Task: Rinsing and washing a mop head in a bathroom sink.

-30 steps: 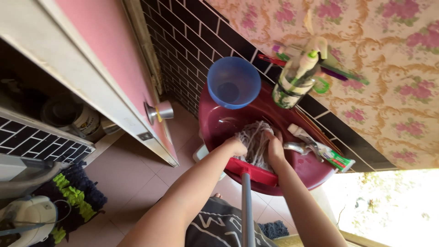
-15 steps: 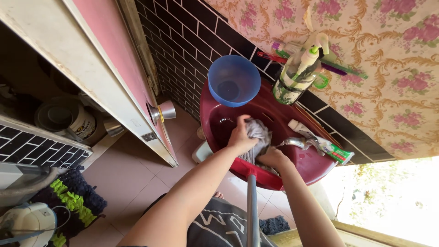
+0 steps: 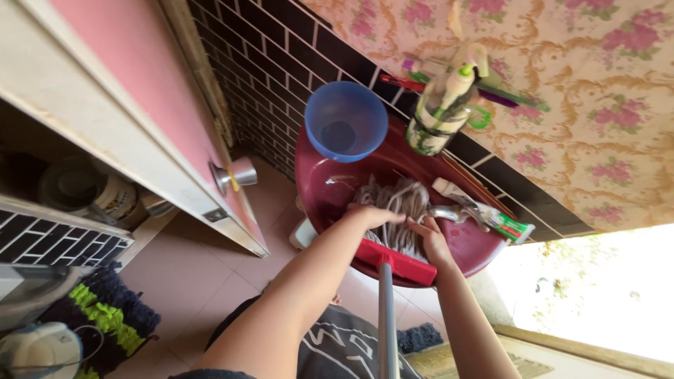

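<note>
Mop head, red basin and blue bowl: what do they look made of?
Mop head: pale twisted strands, likely cotton yarn, clumped as if wet, fixed to a glossy red plastic-looking clamp. Its pole looks like grey metal. Red basin: smooth, shiny moulded plastic, judging by the highlights on its wall. Blue bowl: thin, slightly see-through plastic. Left hand and right hand press on the strands.
</note>
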